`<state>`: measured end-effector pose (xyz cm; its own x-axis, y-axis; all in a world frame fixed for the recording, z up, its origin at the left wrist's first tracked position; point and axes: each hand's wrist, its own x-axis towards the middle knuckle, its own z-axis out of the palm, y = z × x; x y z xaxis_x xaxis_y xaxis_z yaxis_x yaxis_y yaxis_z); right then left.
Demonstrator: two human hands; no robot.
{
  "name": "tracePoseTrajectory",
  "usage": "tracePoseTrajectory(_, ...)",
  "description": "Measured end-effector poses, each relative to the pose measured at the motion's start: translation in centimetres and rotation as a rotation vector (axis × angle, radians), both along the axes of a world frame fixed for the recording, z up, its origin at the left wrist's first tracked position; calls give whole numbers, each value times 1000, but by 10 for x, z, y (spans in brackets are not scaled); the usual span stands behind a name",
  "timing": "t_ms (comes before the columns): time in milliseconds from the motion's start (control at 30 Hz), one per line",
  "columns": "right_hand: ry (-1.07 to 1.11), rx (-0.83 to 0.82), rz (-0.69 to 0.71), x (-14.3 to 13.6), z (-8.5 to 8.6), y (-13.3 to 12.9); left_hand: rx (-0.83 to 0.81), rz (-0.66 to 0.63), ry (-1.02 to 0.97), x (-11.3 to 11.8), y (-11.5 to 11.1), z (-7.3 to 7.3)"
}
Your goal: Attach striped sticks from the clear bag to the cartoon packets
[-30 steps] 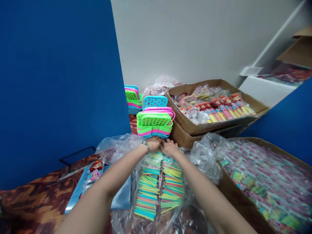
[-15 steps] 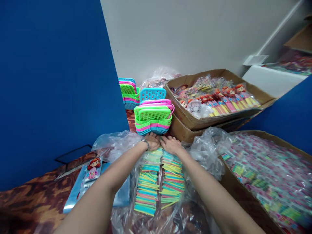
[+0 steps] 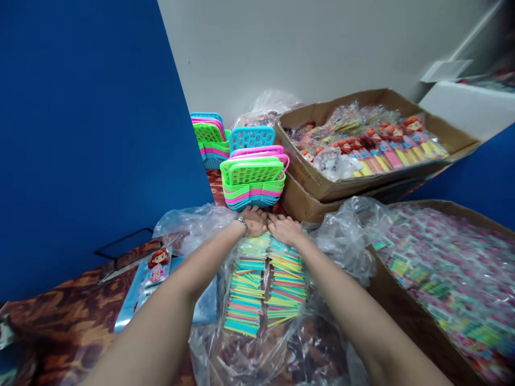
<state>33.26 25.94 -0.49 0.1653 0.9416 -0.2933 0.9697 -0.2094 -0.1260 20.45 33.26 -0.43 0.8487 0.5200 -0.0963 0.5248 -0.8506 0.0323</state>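
My left hand, with a bracelet at the wrist, lies palm down at the far end of a clear plastic bag. Beside it, my right hand also rests palm down on the bag, its fingers stretched toward the left hand. Both hands look flat, fingers extended, with no object visible in them. Between my forearms, thin coloured plastic sticks in yellow, blue and pink lie in two rows in the bag. Just beyond my fingertips stands a stack of plastic baskets in green, pink and blue.
Another basket stack is behind, beside a blue panel. At right are a cardboard box of doll-printed packets and a larger box of small packets. Printed pouches lie at left on the patterned surface.
The view has shifted slightly, so the baskets and boxes sit higher in the picture. Both hands stay at the bag's far end in nearly the same pose.
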Motion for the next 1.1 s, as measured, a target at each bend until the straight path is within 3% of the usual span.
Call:
tracePoseTrajectory(333, 6, 16, 10, 0, -2, -1, 25, -31, 2, 1, 6, -8)
tracePoseTrajectory(533, -6, 29, 5, -1, -4, 1, 29, -38, 12, 1, 5, -4)
tracePoseTrajectory(700, -31, 127, 19, -2, 17, -5, -31, -27, 57, 1, 4, -1)
tracePoseTrajectory(767, -63, 332, 118, -9, 30, -23, -64, -17, 77, 0, 5, -1)
tracePoseTrajectory(867, -60, 626, 448, -29, 35, -68, -106, -4, 93, 0, 5, -2)
tracePoseTrajectory(933, -44, 645, 732, -46, 25, -99, -127, 6, 94, 0, 6, -3)
tracePoseTrajectory(967, -56, 611, 805, -54, 17, -111, -135, 13, 93, 0, 6, -4)
tracePoseTrajectory(1100, -71, 544, 816, -73, -18, -128, -162, 51, 94, 0, 6, -7)
